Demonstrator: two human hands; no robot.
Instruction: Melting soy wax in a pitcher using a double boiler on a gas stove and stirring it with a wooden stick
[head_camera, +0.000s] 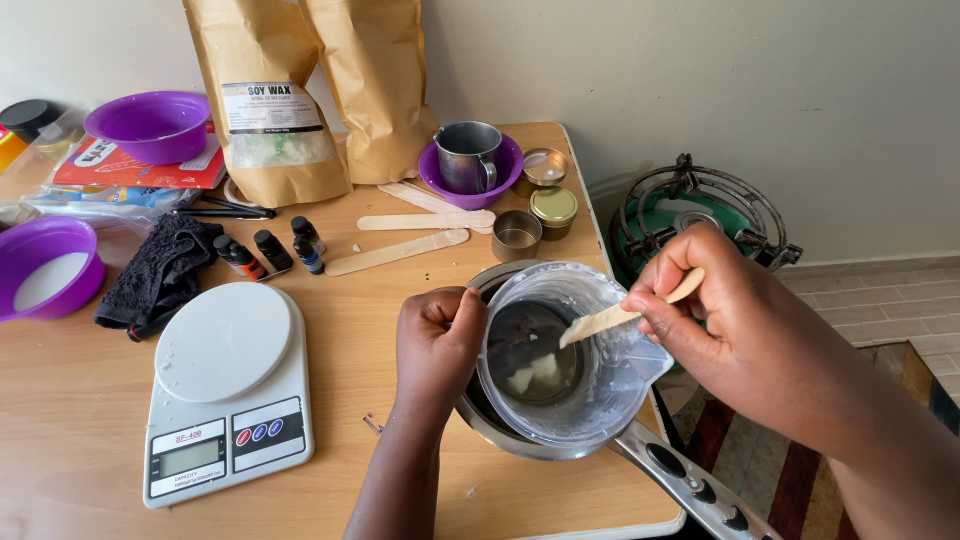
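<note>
Your right hand (735, 320) fingers pinch flat wooden stick (620, 315) — long axis slants down-left into clear plastic jug (570, 345); left hand (437, 340), clenched, grips jug's near-left rim.

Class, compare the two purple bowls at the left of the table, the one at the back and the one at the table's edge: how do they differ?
The back bowl looks empty; the edge bowl holds something white. The back bowl rests on a red packet; the edge bowl sits on the table, partly cut off by the picture's edge. Both are round and purple.
</note>
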